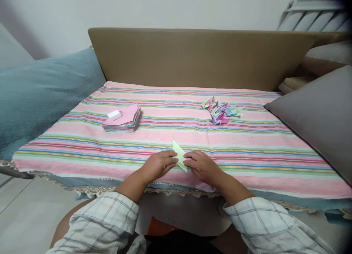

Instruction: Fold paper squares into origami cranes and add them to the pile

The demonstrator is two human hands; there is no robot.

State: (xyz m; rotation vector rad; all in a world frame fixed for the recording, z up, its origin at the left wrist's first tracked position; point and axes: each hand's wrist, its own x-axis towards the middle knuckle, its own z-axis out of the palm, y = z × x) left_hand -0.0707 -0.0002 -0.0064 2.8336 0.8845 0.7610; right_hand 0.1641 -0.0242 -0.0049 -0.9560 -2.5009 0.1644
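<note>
Folded pale-green paper [180,155], lower centre: your left hand [158,166] and right hand [205,168] have fingers clamped on opposite edges, probably steadying folds. White charger [114,115] tops paper stack [129,116], left, perhaps as weight.

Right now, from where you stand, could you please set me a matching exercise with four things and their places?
Things
1. Pale green folded paper
2. Paper stack
3. Colourful folded pieces
4. Grey cushion

Places
A. Beneath a small white object
B. At the right-hand end of the striped cloth
C. Between the left hand and right hand, touched by the fingers of both
D. Clustered beyond the right hand

Pairs: 1-C, 2-A, 3-D, 4-B
</note>
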